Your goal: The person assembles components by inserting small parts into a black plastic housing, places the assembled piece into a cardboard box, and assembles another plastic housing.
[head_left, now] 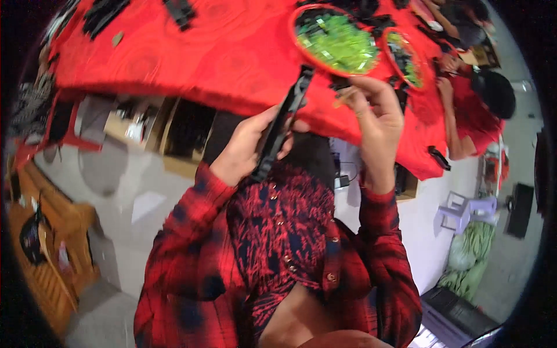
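Note:
My left hand (246,142) is closed around a long, narrow black plastic part (282,123) with notches along its side. The part is tilted, its upper end reaching over the table edge. To its right, my right hand (380,119) is raised with thumb and forefinger pinched together. Between those fingertips sits a small yellowish piece (341,102), too blurred to name its kind. Just beyond this hand, a red-rimmed round basket (299,43) holds many small bright green translucent pieces (342,43) and some dark ones.
A red cloth covers the table (174,58). A second red-rimmed basket (428,72) stands farther right. Black parts (180,13) lie along the far side. At the right, a person in red (473,113) works at the table. A purple stool (464,209) and a wooden bench (52,232) stand on the floor.

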`<state>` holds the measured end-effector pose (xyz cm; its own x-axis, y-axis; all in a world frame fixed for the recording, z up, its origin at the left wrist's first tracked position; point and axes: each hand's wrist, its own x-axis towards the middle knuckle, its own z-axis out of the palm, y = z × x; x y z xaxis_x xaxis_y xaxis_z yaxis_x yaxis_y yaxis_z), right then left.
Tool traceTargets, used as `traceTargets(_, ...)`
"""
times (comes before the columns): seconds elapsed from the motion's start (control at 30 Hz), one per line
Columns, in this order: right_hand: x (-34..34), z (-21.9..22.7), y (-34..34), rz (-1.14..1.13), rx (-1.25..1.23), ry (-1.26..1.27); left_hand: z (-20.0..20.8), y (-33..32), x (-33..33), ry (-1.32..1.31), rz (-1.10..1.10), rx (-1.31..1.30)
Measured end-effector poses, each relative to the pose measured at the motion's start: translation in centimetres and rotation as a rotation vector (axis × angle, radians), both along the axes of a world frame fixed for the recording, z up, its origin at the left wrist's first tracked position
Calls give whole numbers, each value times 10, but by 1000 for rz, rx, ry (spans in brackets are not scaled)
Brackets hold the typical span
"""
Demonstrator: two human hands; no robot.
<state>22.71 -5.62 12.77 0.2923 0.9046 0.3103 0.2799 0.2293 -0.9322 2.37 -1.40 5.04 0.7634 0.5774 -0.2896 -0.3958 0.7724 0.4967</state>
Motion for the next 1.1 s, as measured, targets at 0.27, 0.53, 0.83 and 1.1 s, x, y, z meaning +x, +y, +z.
traceTargets(0.27,-25,-21,9,131,22,-20,-20,-5,2,-23,68,19)
traceTargets(0.53,-34,-46,17,121,101,-570,-34,-11,2,32,114,-6)
traceTargets(0.83,-35,-59,17,106,38,-765,-42,-12,4,42,181,38)
traceTargets(1.1,-39,-67,15,82,3,-816,-37,-15,7,102,262,107)
